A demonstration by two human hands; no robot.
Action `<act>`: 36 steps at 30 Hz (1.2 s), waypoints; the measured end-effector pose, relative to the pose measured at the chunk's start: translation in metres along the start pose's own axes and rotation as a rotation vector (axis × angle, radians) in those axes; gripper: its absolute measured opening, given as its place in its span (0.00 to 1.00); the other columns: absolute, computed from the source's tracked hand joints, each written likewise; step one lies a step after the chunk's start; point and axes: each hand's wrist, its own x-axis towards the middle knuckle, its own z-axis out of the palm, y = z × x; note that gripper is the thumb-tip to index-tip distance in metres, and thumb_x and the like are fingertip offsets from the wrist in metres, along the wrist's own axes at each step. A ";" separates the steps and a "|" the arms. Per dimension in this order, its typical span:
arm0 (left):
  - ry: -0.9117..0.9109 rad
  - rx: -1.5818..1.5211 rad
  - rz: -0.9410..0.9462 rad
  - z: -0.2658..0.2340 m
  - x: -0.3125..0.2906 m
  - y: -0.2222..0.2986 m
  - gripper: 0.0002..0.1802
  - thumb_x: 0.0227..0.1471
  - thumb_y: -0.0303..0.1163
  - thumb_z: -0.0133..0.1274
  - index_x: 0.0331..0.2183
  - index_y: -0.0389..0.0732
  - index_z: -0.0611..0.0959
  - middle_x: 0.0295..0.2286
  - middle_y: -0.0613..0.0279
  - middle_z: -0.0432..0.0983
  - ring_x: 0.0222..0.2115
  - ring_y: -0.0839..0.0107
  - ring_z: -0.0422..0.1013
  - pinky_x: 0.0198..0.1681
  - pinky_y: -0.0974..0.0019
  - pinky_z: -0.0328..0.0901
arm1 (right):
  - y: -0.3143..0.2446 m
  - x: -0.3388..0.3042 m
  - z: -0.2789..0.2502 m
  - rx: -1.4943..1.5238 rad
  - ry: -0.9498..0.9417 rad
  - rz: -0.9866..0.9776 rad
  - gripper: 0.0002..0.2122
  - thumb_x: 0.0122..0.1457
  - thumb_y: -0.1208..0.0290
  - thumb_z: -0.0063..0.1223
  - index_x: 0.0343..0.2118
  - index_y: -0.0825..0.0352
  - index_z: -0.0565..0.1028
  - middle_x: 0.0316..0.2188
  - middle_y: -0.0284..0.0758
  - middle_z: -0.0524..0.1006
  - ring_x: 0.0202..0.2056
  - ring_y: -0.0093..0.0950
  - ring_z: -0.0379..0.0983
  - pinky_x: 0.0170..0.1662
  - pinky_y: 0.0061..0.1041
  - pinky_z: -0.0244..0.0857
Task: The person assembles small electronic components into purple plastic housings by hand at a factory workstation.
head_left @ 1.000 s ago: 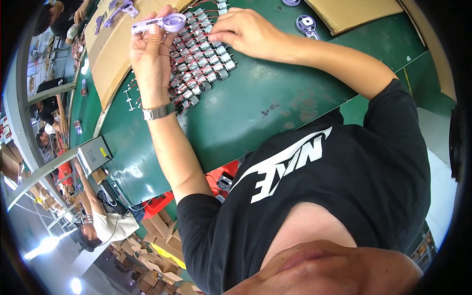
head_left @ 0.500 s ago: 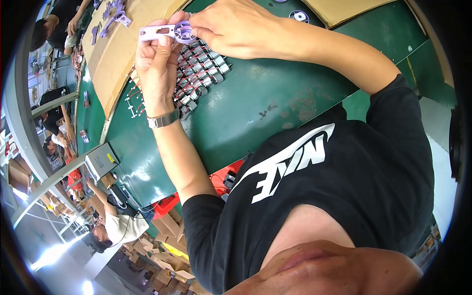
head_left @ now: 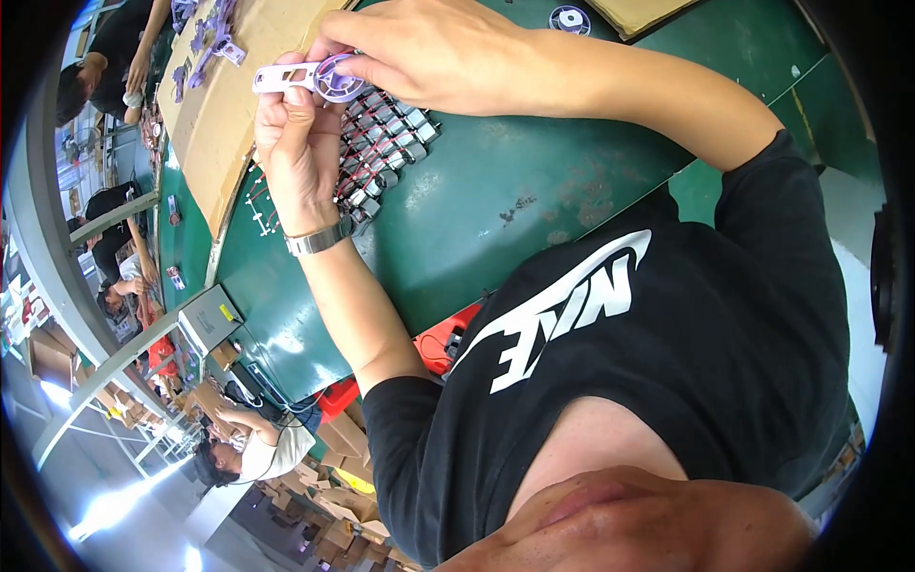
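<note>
A pale purple plastic housing (head_left: 307,76), with a slotted flat arm and a round ribbed end, is held up over the bench. My left hand (head_left: 297,143) grips it from below, thumb against the flat arm. The fingers of my right hand (head_left: 429,59) are bent and pressed at the round end, where a bit of red wire shows. Whether they pinch anything small there is hidden. Beneath my hands lie rows of small silver motors (head_left: 396,138) with red wires, their white connectors (head_left: 262,205) toward the left.
Cardboard (head_left: 205,143) covers the far left of the green bench (head_left: 457,210), with several purple parts (head_left: 224,46) on it. A round white-and-purple part (head_left: 570,19) lies far off, near another cardboard sheet (head_left: 639,11). A grey box (head_left: 210,319) stands left; other people work beyond.
Both hands and the housing have shifted slightly left and down in the view. My right fingers have moved further over the round end. The surroundings have shifted a little too.
</note>
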 end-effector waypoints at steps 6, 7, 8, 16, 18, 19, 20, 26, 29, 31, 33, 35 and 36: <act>-0.032 -0.045 -0.018 0.008 -0.003 0.002 0.22 0.63 0.32 0.57 0.56 0.37 0.74 0.47 0.58 0.79 0.48 0.66 0.75 0.55 0.54 0.70 | -0.004 0.000 0.005 0.107 0.155 -0.101 0.09 0.63 0.65 0.55 0.43 0.60 0.78 0.30 0.40 0.82 0.34 0.45 0.80 0.39 0.43 0.74; -0.049 -0.053 -0.017 0.011 -0.003 0.003 0.22 0.63 0.32 0.57 0.56 0.37 0.74 0.47 0.59 0.79 0.48 0.66 0.76 0.55 0.54 0.70 | -0.007 0.001 0.001 0.109 0.138 -0.066 0.09 0.63 0.65 0.55 0.43 0.60 0.78 0.29 0.38 0.82 0.35 0.44 0.80 0.40 0.43 0.74; -0.048 -0.052 -0.017 0.013 -0.003 0.003 0.22 0.63 0.32 0.57 0.56 0.37 0.74 0.47 0.59 0.79 0.48 0.66 0.76 0.55 0.54 0.70 | -0.006 0.002 0.000 0.110 0.138 -0.067 0.09 0.63 0.65 0.55 0.43 0.60 0.78 0.29 0.38 0.82 0.35 0.44 0.80 0.40 0.43 0.74; -0.021 -0.033 -0.022 0.020 -0.004 0.005 0.22 0.62 0.32 0.58 0.56 0.38 0.74 0.46 0.58 0.79 0.47 0.65 0.76 0.54 0.55 0.71 | -0.010 0.014 -0.021 0.382 0.049 -0.084 0.05 0.57 0.77 0.55 0.33 0.72 0.75 0.28 0.48 0.77 0.33 0.47 0.77 0.36 0.39 0.70; -0.016 -0.035 -0.016 0.020 -0.004 0.005 0.23 0.62 0.32 0.58 0.56 0.38 0.74 0.46 0.58 0.79 0.47 0.65 0.76 0.54 0.55 0.71 | -0.009 0.014 -0.019 0.394 0.061 -0.093 0.05 0.57 0.77 0.56 0.33 0.73 0.75 0.28 0.48 0.77 0.32 0.47 0.77 0.36 0.38 0.70; -0.007 -0.035 -0.010 0.020 -0.004 0.006 0.23 0.62 0.32 0.59 0.56 0.38 0.74 0.46 0.58 0.80 0.47 0.65 0.76 0.54 0.55 0.71 | -0.009 0.014 -0.018 0.408 0.073 -0.104 0.05 0.57 0.76 0.56 0.32 0.73 0.76 0.27 0.48 0.77 0.32 0.47 0.77 0.36 0.38 0.70; -0.006 -0.034 -0.009 0.019 -0.005 0.006 0.23 0.62 0.32 0.59 0.56 0.38 0.74 0.46 0.58 0.80 0.47 0.65 0.76 0.54 0.55 0.71 | -0.010 0.015 -0.018 0.410 0.072 -0.105 0.05 0.57 0.76 0.56 0.32 0.73 0.76 0.27 0.48 0.77 0.32 0.47 0.77 0.36 0.38 0.70; -0.011 -0.039 0.004 0.018 -0.006 0.007 0.24 0.61 0.33 0.61 0.56 0.38 0.74 0.46 0.58 0.79 0.47 0.65 0.76 0.54 0.54 0.70 | -0.008 0.017 -0.015 0.438 0.104 0.011 0.07 0.56 0.74 0.59 0.30 0.74 0.80 0.26 0.48 0.80 0.29 0.42 0.79 0.34 0.34 0.72; -0.058 -0.079 0.009 0.014 -0.006 0.007 0.22 0.61 0.29 0.58 0.55 0.38 0.74 0.49 0.56 0.77 0.51 0.61 0.74 0.57 0.45 0.68 | -0.032 0.019 -0.035 0.497 0.034 0.127 0.07 0.56 0.74 0.59 0.30 0.74 0.81 0.26 0.48 0.81 0.28 0.39 0.80 0.33 0.32 0.72; -0.070 -0.076 0.010 0.016 -0.008 0.009 0.21 0.62 0.28 0.58 0.55 0.38 0.75 0.49 0.57 0.78 0.51 0.62 0.74 0.57 0.45 0.68 | -0.073 0.022 -0.055 -0.183 -0.058 0.265 0.07 0.56 0.74 0.60 0.30 0.74 0.80 0.26 0.47 0.81 0.27 0.37 0.80 0.33 0.32 0.72; -0.041 -0.055 0.014 0.024 -0.009 0.010 0.22 0.61 0.30 0.59 0.55 0.38 0.75 0.47 0.58 0.79 0.49 0.64 0.75 0.56 0.50 0.69 | -0.073 0.020 -0.055 -0.184 -0.053 0.253 0.06 0.56 0.75 0.59 0.31 0.74 0.80 0.26 0.47 0.81 0.28 0.38 0.80 0.33 0.32 0.72; -0.018 -0.032 0.018 0.026 -0.008 0.010 0.23 0.61 0.32 0.60 0.55 0.39 0.74 0.45 0.58 0.80 0.47 0.66 0.76 0.54 0.55 0.69 | -0.058 0.018 -0.049 -0.186 -0.043 0.240 0.06 0.55 0.76 0.58 0.31 0.74 0.80 0.26 0.47 0.81 0.28 0.39 0.80 0.33 0.33 0.72; -0.024 -0.036 0.021 0.024 -0.007 0.009 0.23 0.61 0.32 0.60 0.55 0.39 0.74 0.45 0.59 0.80 0.46 0.66 0.76 0.54 0.55 0.69 | -0.030 0.016 -0.036 0.091 -0.025 0.163 0.05 0.55 0.77 0.57 0.31 0.74 0.79 0.26 0.47 0.81 0.28 0.40 0.80 0.33 0.34 0.72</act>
